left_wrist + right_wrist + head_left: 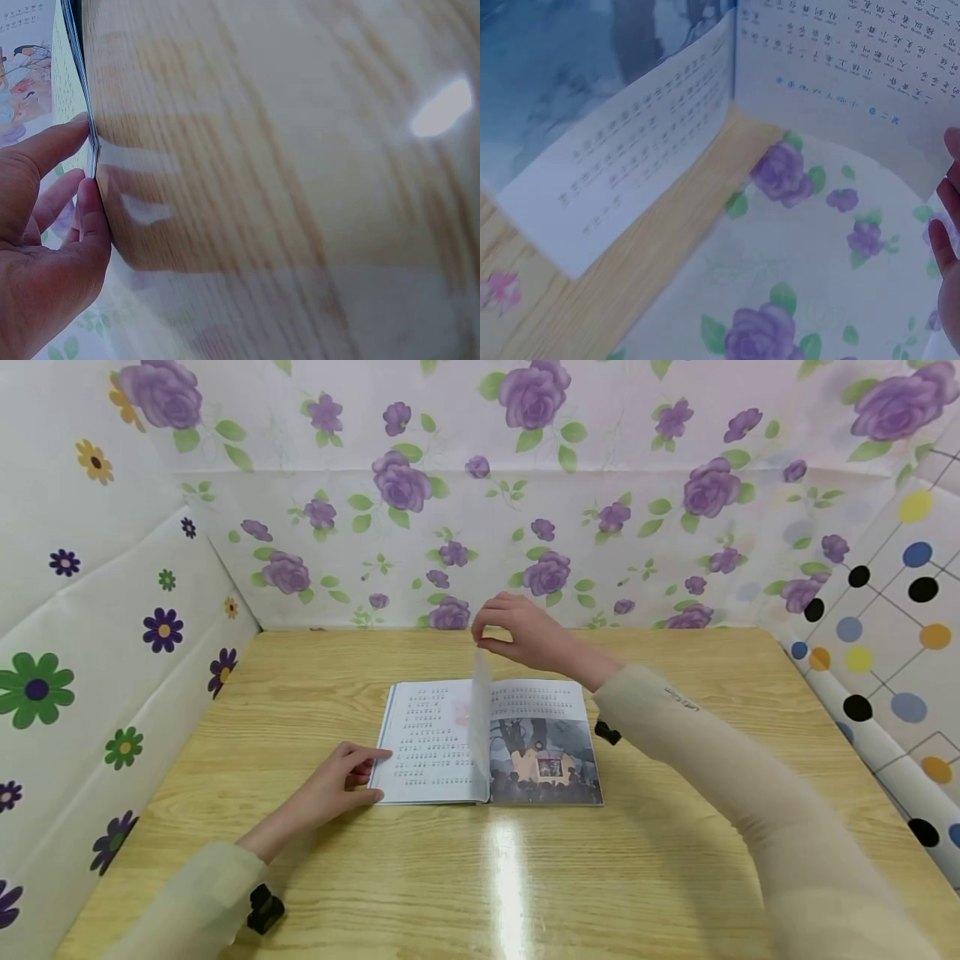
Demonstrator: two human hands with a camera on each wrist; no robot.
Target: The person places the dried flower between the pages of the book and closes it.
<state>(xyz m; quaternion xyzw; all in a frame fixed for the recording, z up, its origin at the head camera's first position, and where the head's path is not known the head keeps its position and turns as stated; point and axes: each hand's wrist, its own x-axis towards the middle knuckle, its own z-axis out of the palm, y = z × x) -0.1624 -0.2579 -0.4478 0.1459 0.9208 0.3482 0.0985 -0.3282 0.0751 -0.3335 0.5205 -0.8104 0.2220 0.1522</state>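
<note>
An open picture book (431, 743) lies on the table, text on its left side and a dark illustration (543, 764) on its right. One page (480, 718) stands nearly upright at the spine. My right hand (517, 631) pinches the top of that page between thumb and fingers. In the right wrist view, the hand (949, 225) shows only partly, beside the raised page's corner (900, 157). My left hand (341, 781) rests at the book's left edge, its index finger and thumb touching the border. The left wrist view shows the left hand (56, 217) against the book's thin edge (91, 142).
The book lies on a glossy wooden table (337, 885) that reflects a bright light. Behind it hangs a cloth (465, 510) with purple roses. Patterned cloths with flowers (97, 610) and coloured dots (885, 652) flank the table on the left and right.
</note>
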